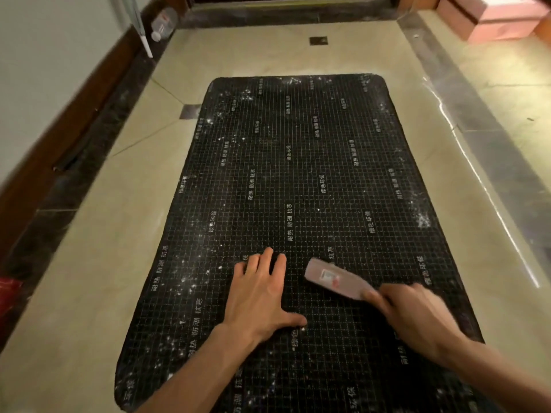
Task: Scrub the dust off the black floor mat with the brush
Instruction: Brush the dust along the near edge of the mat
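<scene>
1. Head view, looking down: a black mat [298, 204] lies flat on a beige tiled floor [98, 248], long side running away from the person. It has a fine white grid and short lines of white printed characters.
2. White dust [423, 219] speckles the mat — thickest along the left edge, the far end and a patch at the right edge. The middle strip looks darker and cleaner.
3. The left hand [262, 296] lies palm down on the near middle of the mat, fingers straight and spread a little, thumb out to the right. It holds nothing; it presses on the mat.
4. The right hand [414, 314] is curled round the near end of a pale pink brush [331, 278], gripping it. The hand is blurred, so the fingers' exact lie cannot be told.
5. The brush rests on the mat just right of the left hand's fingertips, apart from them, its free end pointing up and to the left. A small red and white label shows on its back.
6. At the far left corner a clear plastic bottle [164, 23] lies by the wall — beside a thin white rod [146, 43] leaning there.
7. Pink boxes [489, 19] sit at the far right. Something red [9, 290] shows at the left edge of the view, too cut off to tell what.
8. A dark marble border [507, 180] runs along the floor's sides.
</scene>
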`<state>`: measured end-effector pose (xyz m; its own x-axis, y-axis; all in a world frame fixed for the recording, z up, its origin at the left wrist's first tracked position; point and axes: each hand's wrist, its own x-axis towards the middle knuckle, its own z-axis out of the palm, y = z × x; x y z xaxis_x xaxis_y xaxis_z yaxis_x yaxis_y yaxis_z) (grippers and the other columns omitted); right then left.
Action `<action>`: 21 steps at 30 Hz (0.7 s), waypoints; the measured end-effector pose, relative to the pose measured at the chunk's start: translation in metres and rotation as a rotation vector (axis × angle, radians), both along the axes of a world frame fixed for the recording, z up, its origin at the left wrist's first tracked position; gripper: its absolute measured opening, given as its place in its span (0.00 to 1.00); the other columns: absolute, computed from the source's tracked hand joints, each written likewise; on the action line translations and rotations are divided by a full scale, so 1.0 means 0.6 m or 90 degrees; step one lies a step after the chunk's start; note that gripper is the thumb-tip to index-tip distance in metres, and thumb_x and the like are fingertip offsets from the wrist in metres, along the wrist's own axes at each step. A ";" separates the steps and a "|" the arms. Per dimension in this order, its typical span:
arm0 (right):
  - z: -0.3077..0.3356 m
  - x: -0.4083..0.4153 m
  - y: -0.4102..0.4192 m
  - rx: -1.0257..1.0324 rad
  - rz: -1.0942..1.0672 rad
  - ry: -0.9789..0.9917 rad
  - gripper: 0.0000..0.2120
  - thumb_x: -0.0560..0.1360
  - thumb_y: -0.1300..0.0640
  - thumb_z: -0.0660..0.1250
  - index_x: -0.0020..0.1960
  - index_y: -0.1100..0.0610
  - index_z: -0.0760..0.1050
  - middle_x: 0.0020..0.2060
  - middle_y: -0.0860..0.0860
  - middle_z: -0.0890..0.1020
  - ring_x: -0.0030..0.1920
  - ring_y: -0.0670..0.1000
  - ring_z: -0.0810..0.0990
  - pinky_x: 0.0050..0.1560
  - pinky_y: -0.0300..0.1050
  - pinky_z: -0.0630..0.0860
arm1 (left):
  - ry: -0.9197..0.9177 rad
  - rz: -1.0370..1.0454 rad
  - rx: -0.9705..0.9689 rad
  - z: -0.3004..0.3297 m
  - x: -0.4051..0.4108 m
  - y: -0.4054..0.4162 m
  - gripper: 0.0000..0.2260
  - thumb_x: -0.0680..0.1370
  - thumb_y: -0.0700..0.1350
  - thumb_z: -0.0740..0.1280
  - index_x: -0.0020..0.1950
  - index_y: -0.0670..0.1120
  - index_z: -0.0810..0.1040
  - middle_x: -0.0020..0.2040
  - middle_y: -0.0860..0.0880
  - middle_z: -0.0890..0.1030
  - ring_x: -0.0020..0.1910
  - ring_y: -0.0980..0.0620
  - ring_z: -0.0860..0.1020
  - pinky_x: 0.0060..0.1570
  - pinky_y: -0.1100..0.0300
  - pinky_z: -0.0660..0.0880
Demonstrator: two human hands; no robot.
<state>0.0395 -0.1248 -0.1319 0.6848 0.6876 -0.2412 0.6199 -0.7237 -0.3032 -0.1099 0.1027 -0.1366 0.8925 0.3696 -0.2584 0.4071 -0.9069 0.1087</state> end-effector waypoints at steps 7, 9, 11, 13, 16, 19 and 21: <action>0.013 0.038 -0.021 0.049 -0.190 0.005 0.27 0.77 0.33 0.51 0.35 0.52 0.75 0.25 0.48 0.79 0.22 0.45 0.77 0.24 0.44 0.76 | 0.013 0.018 -0.023 -0.001 -0.003 -0.003 0.54 0.66 0.76 0.66 0.81 0.49 0.50 0.82 0.45 0.49 0.79 0.44 0.52 0.76 0.42 0.50; 0.008 0.005 0.001 0.012 -0.156 0.047 0.24 0.80 0.38 0.55 0.37 0.52 0.75 0.27 0.47 0.80 0.24 0.44 0.78 0.23 0.36 0.70 | 0.016 0.021 -0.028 -0.001 0.001 -0.004 0.54 0.65 0.75 0.67 0.81 0.49 0.50 0.82 0.45 0.49 0.79 0.44 0.51 0.76 0.41 0.50; -0.001 -0.037 0.023 -0.029 -0.090 0.049 0.24 0.81 0.37 0.54 0.38 0.52 0.74 0.30 0.45 0.80 0.32 0.45 0.81 0.30 0.38 0.70 | 0.026 0.024 -0.033 0.000 0.002 -0.004 0.54 0.65 0.75 0.68 0.81 0.49 0.49 0.82 0.45 0.48 0.79 0.44 0.50 0.76 0.41 0.49; -0.005 -0.037 0.027 -0.025 -0.069 0.033 0.23 0.81 0.37 0.53 0.39 0.51 0.74 0.31 0.45 0.80 0.31 0.45 0.81 0.32 0.38 0.73 | 0.034 0.027 -0.036 0.001 0.003 -0.004 0.54 0.66 0.74 0.68 0.81 0.48 0.49 0.82 0.45 0.48 0.79 0.44 0.50 0.76 0.41 0.49; 0.009 0.016 0.004 0.006 -0.169 0.086 0.20 0.81 0.41 0.56 0.39 0.51 0.77 0.26 0.48 0.80 0.21 0.44 0.76 0.22 0.38 0.73 | 0.042 0.019 -0.034 0.002 0.003 -0.005 0.54 0.66 0.74 0.68 0.81 0.48 0.49 0.82 0.45 0.48 0.79 0.43 0.50 0.76 0.41 0.49; 0.020 0.041 -0.007 0.042 -0.223 0.082 0.20 0.82 0.45 0.58 0.38 0.53 0.77 0.24 0.51 0.79 0.18 0.44 0.72 0.20 0.42 0.72 | 0.041 0.024 -0.031 0.004 0.006 -0.006 0.54 0.66 0.74 0.68 0.81 0.48 0.49 0.82 0.44 0.48 0.79 0.43 0.50 0.76 0.41 0.49; 0.015 0.019 0.010 0.045 -0.203 0.167 0.20 0.83 0.46 0.58 0.39 0.54 0.78 0.26 0.51 0.80 0.19 0.43 0.70 0.21 0.40 0.70 | 0.045 0.024 -0.033 0.004 0.008 -0.005 0.54 0.66 0.74 0.68 0.81 0.48 0.49 0.82 0.44 0.48 0.79 0.43 0.50 0.76 0.41 0.49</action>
<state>0.0508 -0.1190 -0.1230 0.7881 0.4721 -0.3950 0.2632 -0.8385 -0.4772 -0.1051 0.0996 -0.1342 0.8572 0.3871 -0.3396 0.4490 -0.8848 0.1249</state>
